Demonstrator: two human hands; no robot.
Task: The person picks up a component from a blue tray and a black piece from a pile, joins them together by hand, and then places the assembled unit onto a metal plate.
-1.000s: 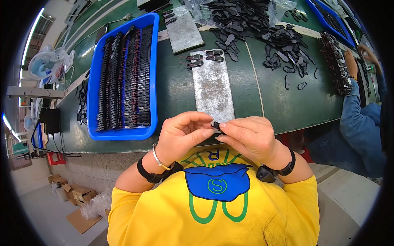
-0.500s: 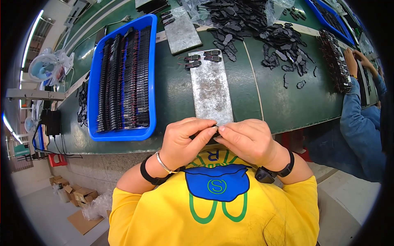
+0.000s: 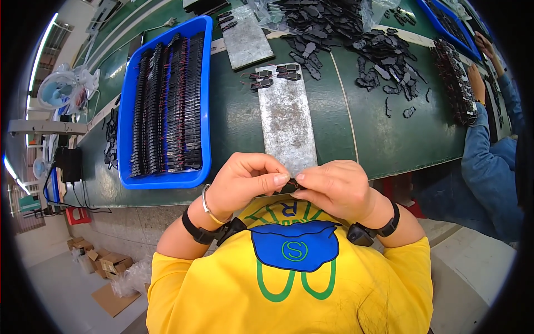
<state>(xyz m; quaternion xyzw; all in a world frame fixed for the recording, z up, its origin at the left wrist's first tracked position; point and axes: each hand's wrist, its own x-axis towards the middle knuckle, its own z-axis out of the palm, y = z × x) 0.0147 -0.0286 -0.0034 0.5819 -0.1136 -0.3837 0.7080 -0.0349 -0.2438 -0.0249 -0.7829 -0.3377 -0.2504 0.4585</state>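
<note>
My left hand (image 3: 249, 182) and my right hand (image 3: 336, 186) meet at the table's front edge, fingertips nearly touching. Between them is a small black part (image 3: 292, 182), mostly hidden by the fingers; a reddish thin line shows on it. Both hands pinch it with thumb and forefinger. Just beyond the hands lies a long grey metal plate (image 3: 286, 119). Several small black parts with red wires (image 3: 288, 72) sit at its far end.
A blue tray (image 3: 206, 111) packed with rows of black wired parts stands left. Another metal plate (image 3: 247, 42) lies farther back. Flat black pieces (image 3: 386, 61) are heaped at the back right. A co-worker's hand (image 3: 476, 83) is beside a row of wired parts (image 3: 453, 83) at the right.
My left hand has shifted its fingers, with the thumb now lying straighter toward the black part. The co-worker's hands have moved apart, one reaching farther back.
</note>
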